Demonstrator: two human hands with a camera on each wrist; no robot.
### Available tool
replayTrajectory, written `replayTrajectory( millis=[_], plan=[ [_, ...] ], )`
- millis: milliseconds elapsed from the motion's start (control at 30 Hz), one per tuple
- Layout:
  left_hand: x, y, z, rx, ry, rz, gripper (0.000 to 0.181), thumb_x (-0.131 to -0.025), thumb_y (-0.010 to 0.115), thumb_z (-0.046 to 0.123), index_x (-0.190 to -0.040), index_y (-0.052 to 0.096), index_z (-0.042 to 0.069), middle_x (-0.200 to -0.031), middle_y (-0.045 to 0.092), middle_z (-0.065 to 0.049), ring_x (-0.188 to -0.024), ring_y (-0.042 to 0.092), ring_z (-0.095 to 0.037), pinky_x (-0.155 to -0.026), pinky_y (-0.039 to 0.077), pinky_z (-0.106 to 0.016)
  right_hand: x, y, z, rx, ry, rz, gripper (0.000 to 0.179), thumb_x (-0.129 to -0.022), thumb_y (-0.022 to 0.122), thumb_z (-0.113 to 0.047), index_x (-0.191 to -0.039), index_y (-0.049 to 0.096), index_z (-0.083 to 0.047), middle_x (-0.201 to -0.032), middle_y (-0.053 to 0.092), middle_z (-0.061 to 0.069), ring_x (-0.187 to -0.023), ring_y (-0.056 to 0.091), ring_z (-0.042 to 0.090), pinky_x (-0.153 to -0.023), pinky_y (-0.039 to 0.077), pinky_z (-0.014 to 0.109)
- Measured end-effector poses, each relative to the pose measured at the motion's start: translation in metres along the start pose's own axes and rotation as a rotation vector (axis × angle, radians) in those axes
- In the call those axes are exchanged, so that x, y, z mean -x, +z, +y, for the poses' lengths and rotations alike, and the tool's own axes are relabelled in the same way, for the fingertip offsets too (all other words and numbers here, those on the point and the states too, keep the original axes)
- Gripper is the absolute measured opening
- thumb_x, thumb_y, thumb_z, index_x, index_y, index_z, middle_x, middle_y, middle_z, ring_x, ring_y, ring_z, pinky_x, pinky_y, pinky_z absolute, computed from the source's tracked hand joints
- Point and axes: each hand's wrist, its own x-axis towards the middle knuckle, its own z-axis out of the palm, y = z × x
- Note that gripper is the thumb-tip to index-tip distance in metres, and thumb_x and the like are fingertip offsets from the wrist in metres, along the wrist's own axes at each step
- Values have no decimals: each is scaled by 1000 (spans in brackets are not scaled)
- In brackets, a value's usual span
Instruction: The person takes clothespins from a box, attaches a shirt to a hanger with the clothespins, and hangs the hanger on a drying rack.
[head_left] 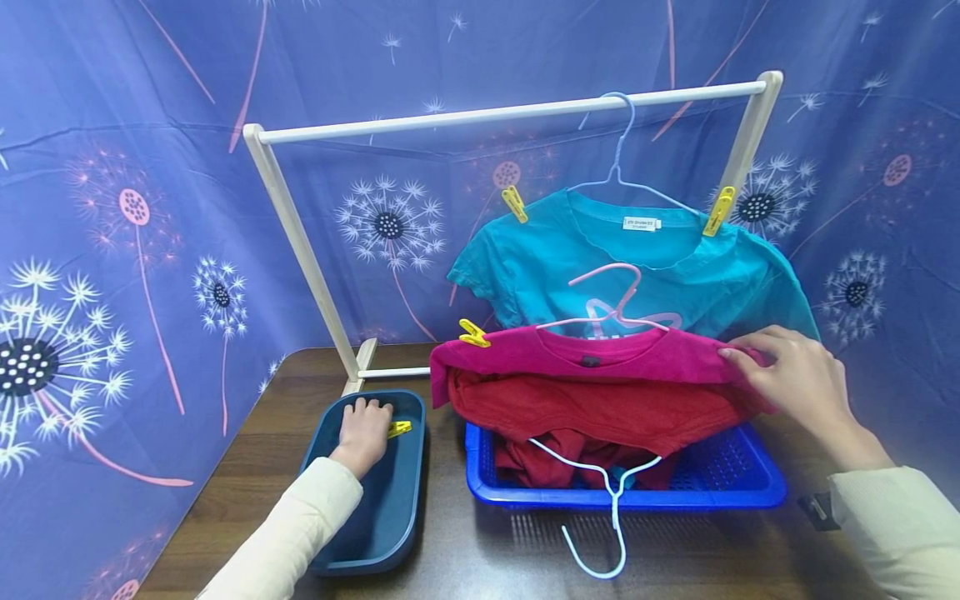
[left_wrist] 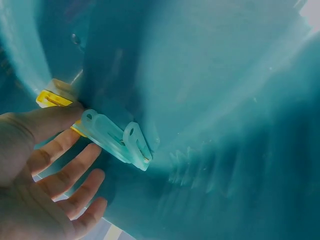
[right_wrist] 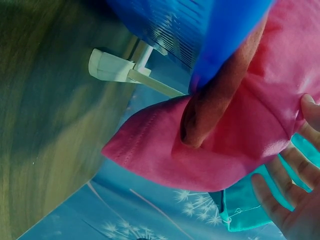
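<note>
My left hand (head_left: 363, 437) reaches into the dark teal tray (head_left: 408, 508). In the left wrist view its thumb overlaps a yellow clothespin (left_wrist: 52, 99), and a pale teal clothespin (left_wrist: 112, 137) lies just past the thumb tip. Whether thumb and index finger pinch either one is unclear. My right hand (head_left: 802, 375) pinches the shoulder of a magenta T-shirt (head_left: 495, 354), thumb in front and other fingers behind. A pink hanger (head_left: 626, 296) sticks up from its neckline, and a yellow clothespin (head_left: 472, 333) is on the opposite shoulder.
A turquoise T-shirt (head_left: 517, 258) hangs from a blue hanger (head_left: 617, 158) on the rack (head_left: 450, 121), with yellow clothespins at both shoulders. Below the magenta shirt are red cloth (head_left: 600, 408) and a blue basket (head_left: 735, 467). A white hanger (head_left: 615, 500) hooks over the basket's front.
</note>
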Motion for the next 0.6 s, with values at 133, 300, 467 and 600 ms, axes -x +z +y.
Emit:
replayTrajectory(
  millis=[133,300,467,600],
  plan=[
    [1,-1,-2,14,-1,12,28,-76,66,4,-104,63,4,-96,64,-15,-86,52,-32,-78,42,-48,0,1,1,0,-2,3,24,-79,68,-33,-88,71,-12,-87,67,14,-82,58,35,-51,39,51],
    [3,-2,-3,35,1,31,27,-75,67,5,-102,62,3,-94,66,-15,-83,53,-32,-77,42,-48,-1,1,2,-1,-3,7,24,-78,69,-33,-88,71,-12,-87,67,14,-81,59,34,-51,39,50],
    [3,-4,-3,47,10,41,31,-74,70,11,-104,62,2,-92,67,-14,-82,54,-31,-75,43,-47,-1,0,1,-4,2,1,24,-79,69,-33,-89,71,-11,-87,67,15,-83,59,35,-52,39,51],
    [3,-7,-5,47,6,45,33,-73,71,14,-103,62,2,-92,67,-14,-83,55,-31,-75,43,-48,-1,0,0,-6,2,2,23,-79,68,-33,-88,71,-11,-89,67,15,-83,59,35,-53,39,52]
  ],
)
